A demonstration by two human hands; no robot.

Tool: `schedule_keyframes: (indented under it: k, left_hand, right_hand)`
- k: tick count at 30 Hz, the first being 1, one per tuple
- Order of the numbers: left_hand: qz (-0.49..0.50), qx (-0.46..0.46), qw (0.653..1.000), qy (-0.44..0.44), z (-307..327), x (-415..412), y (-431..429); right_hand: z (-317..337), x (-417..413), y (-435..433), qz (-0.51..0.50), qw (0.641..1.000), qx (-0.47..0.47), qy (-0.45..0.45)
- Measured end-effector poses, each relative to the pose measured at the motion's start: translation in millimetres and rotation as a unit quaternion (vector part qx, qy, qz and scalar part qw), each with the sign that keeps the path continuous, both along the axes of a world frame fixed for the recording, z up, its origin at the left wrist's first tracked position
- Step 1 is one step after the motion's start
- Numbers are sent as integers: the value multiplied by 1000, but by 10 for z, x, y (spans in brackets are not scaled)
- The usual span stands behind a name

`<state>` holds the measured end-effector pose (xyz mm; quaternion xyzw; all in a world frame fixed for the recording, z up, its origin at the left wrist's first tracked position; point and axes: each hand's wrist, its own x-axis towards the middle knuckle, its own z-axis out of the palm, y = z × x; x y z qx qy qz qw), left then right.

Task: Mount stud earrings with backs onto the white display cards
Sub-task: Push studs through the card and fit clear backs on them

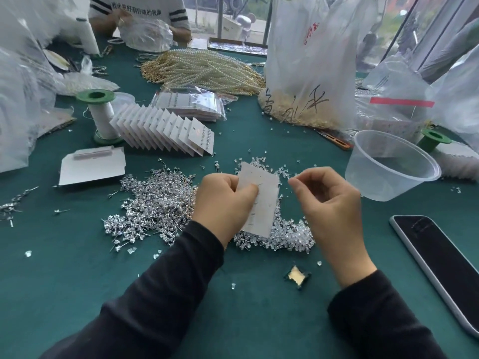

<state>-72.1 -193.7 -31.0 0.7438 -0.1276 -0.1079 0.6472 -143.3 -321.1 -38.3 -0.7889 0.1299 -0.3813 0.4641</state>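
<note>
Head view: my left hand grips the white rectangular paper display card by its left edge, fingers curled round it. My right hand is just right of the card's upper corner, apart from it, thumb and forefinger pinched; anything between them is too small to see. Under the card lie a heap of silver stud earrings and clear plastic backs on the green felt table. A clear plastic tub and a black phone sit further right. The card's long axis runs away from me, with thin posts showing on the side facing me.
</note>
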Motion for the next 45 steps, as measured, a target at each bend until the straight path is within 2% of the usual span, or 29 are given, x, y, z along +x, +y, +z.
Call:
schedule_keyframes:
  k: [3,8,19,27,45]
  left_hand:
    - [1,39,996,-77,-6,-46,-9]
    - [15,91,983,-156,-26,-84,-23]
    - [30,124,970,-209,-17,-110,-30]
    - [26,113,970,-215,-11,-110,-22]
    - [19,138,959,-246,-40,-115,-26]
  right_hand:
    - [11,-12,149,54,997,-43,-44]
    - [-42,19,187,69,995,-73,-22]
    - [-46,-9,176,85,994,-60,-27]
    - [-41,-8,185,93,994,-55,-33]
    - [-88,-34,198,76,991,-107,-16]
